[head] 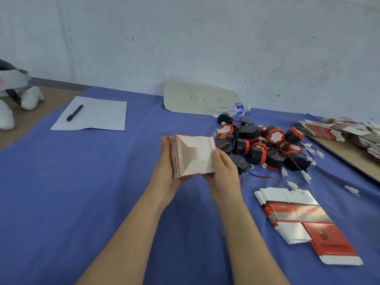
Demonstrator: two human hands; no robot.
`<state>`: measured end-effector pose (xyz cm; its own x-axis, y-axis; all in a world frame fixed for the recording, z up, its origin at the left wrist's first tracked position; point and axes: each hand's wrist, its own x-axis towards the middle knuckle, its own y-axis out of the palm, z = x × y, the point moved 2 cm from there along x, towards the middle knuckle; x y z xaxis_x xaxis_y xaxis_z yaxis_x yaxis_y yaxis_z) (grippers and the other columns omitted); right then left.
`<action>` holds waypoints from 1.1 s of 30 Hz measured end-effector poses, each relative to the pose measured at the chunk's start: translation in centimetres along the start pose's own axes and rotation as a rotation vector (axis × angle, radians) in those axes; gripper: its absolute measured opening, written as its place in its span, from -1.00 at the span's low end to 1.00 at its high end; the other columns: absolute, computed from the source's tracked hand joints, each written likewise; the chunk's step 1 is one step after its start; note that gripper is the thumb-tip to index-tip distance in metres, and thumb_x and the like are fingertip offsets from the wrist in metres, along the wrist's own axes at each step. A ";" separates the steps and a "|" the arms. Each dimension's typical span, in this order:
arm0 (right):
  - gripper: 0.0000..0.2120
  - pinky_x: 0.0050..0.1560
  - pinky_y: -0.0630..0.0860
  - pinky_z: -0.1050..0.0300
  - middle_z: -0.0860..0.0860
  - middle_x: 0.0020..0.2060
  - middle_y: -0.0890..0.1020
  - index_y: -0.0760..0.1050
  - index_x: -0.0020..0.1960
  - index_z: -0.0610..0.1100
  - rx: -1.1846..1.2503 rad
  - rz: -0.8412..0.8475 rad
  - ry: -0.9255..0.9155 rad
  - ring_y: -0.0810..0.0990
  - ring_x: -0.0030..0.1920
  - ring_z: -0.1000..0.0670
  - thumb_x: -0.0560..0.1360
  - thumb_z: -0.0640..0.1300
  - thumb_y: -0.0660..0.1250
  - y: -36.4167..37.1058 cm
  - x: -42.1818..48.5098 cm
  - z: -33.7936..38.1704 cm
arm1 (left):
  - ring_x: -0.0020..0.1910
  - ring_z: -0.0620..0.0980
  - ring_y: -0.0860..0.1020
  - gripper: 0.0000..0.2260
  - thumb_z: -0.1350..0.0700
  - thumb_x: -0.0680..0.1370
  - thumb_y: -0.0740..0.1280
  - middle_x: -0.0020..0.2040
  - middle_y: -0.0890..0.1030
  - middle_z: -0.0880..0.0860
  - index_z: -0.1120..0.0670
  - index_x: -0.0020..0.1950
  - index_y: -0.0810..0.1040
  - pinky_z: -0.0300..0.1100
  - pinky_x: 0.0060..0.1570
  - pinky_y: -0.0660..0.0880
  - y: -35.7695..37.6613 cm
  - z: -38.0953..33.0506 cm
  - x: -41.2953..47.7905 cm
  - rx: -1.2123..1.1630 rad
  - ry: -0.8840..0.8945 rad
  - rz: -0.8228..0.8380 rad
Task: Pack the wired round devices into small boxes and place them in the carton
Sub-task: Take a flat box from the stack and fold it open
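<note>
Holding a small box (193, 156) above the blue tablecloth (82, 192), the left hand (164, 173) cups its left side while the right hand (224, 171) pinches its right flap. The fingers behind the card are hidden. The box's open end faces the camera, and its printing is blurred. Just to its right lies a heap of wired round devices (265, 145), black with red bands. Nearer sits a stack of flat boxes (287, 214). More flattened boxes (349, 130) are cut off at the right edge. Farther back lie a water bottle (230, 109), a cardboard sign (197, 98), and a pen (74, 112) on a paper sheet (98, 118).

Devices (265, 145) behind flat boxes (296, 214); paper (98, 114) far left.
</note>
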<state>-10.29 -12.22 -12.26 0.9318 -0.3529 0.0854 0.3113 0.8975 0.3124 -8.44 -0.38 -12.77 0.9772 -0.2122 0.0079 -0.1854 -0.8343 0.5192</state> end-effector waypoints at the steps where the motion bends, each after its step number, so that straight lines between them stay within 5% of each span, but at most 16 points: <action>1: -0.87 -0.39 0.47 0.23 0.03 -0.30 0.60 0.51 -0.04 -0.12 0.072 0.024 0.085 0.53 -0.34 0.11 0.61 -0.20 0.20 0.2 -0.1 -0.2 | 0.06 -0.01 0.63 -0.38 -0.39 0.48 0.02 0.14 0.65 0.05 -0.02 0.21 0.59 -0.13 -0.12 0.57 0.1 0.0 0.0 -0.036 -0.025 0.072; 6: -0.85 -0.32 0.40 0.25 0.02 -0.23 0.62 0.46 -0.05 -0.02 -0.474 0.099 0.053 0.53 -0.26 0.06 0.61 -0.22 0.17 0.1 0.0 -1.0 | -0.04 0.04 0.66 -0.40 -0.36 0.46 0.05 0.07 0.67 0.10 0.01 0.21 0.56 -0.10 -0.15 0.61 0.1 0.2 -0.2 -0.072 -0.101 0.160; 8: -0.86 -0.32 0.44 0.25 0.03 -0.23 0.62 0.48 0.00 -0.06 -0.432 0.076 0.071 0.55 -0.24 0.06 0.60 -0.23 0.17 -0.1 0.0 -0.9 | 0.03 0.05 0.65 -0.36 -0.35 0.42 0.08 0.12 0.66 0.10 0.03 0.28 0.52 -0.06 -0.05 0.60 0.4 0.4 -0.2 -0.038 -0.077 0.123; 12: -0.70 -0.18 0.62 0.16 -0.04 0.03 0.60 0.45 0.17 -0.05 -0.148 -0.069 0.141 0.64 -0.09 0.02 0.60 0.13 0.15 0.1 -0.1 -0.3 | 0.20 0.02 0.58 -0.42 -0.29 0.54 -0.01 0.21 0.61 0.04 0.06 0.33 0.47 0.00 0.21 0.49 0.8 0.3 -0.2 0.017 0.122 -0.052; 14: -0.58 -0.03 0.63 0.04 -0.02 0.14 0.59 0.38 0.30 -0.04 -0.010 -0.021 0.203 0.67 -0.01 -0.02 0.56 0.19 0.17 0.6 -0.1 -0.2 | 0.26 -0.03 0.52 -0.43 -0.30 0.52 0.01 0.32 0.51 -0.01 0.00 0.40 0.36 -0.01 0.29 0.44 0.7 0.2 -0.3 0.139 0.200 -0.148; 17: -0.54 0.25 0.50 0.00 0.01 0.25 0.55 0.35 0.40 -0.06 -0.191 0.062 0.077 0.55 0.21 0.04 0.57 0.10 0.21 1.1 -0.8 -0.1 | 0.37 -0.19 0.34 -0.60 -0.08 0.64 0.08 0.49 0.24 -0.07 -0.16 0.48 0.16 -0.26 0.31 0.35 0.5 0.4 -0.4 0.402 0.325 -0.204; 19: -0.58 0.25 0.42 0.19 0.09 0.23 0.54 0.33 0.43 -0.07 -0.343 -0.015 -0.076 0.51 0.19 0.16 0.61 0.02 0.18 0.8 -0.9 0.2 | 0.30 -0.41 0.26 -0.67 0.10 0.64 0.15 0.52 0.13 -0.07 -0.10 0.41 0.31 -0.55 0.15 0.27 0.4 0.6 -0.5 0.685 0.451 -0.236; 23: -0.63 0.34 0.34 0.22 0.05 0.33 0.48 0.36 0.43 -0.13 -0.540 -0.049 -0.236 0.42 0.32 0.10 0.65 -0.14 0.07 0.5 -0.6 0.0 | 0.15 -0.13 0.43 -0.69 0.01 0.52 0.36 0.19 0.42 -0.10 0.07 0.22 0.45 -0.33 0.02 0.34 0.0 1.2 -0.8 1.009 0.450 -0.313; 26: -0.66 -0.04 0.31 0.59 0.07 0.15 0.53 0.35 0.40 -0.12 -0.605 -0.145 -0.263 0.48 0.06 0.16 0.65 -0.18 0.06 0.1 -0.5 -0.4 | 0.04 -0.01 0.52 -0.76 0.04 0.57 0.27 0.11 0.54 -0.02 0.09 0.20 0.40 -0.09 -0.06 0.49 -0.6 0.9 -0.7 1.041 0.391 -0.377; 28: -0.72 -0.24 0.33 0.48 0.00 0.05 0.54 0.37 0.31 -0.15 -0.566 -0.275 -0.208 0.48 -0.08 0.12 0.63 -0.23 0.08 -0.8 -0.2 -0.3 | -0.14 0.07 0.54 -0.87 0.08 0.62 0.14 -0.07 0.57 0.06 0.06 0.14 0.35 -0.09 -0.32 0.42 -0.7 0.6 -0.8 0.962 0.397 -0.461; 30: -0.79 -0.25 0.33 0.27 -0.08 0.04 0.55 0.45 0.17 -0.23 -0.643 -0.328 -0.119 0.51 -0.06 -0.04 0.60 -0.27 0.11 -1.7 0.4 -0.5 | -0.22 0.02 0.51 -0.78 0.18 0.62 0.08 -0.10 0.56 0.06 0.05 0.27 0.30 -0.17 -0.39 0.33 -0.9 0.4 -0.7 0.836 0.341 -0.496; 33: -0.75 -0.26 0.40 0.06 -0.17 -0.01 0.60 0.59 -0.08 -0.29 -0.917 -0.267 -0.115 0.53 -0.18 -0.11 0.55 -0.29 0.13 -2.0 0.4 -0.8 | 0.11 0.04 0.50 -0.63 0.29 0.60 0.10 0.21 0.49 0.03 0.10 0.41 0.30 -0.17 -0.05 0.44 -1.4 0.4 -0.3 0.828 0.228 -0.456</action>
<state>-10.41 -13.95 -13.63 0.8003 -0.5552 0.2264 0.5808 0.6241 -0.5225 -8.54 0.60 -13.86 0.9537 0.2511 0.1654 0.2870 -0.9243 -0.2516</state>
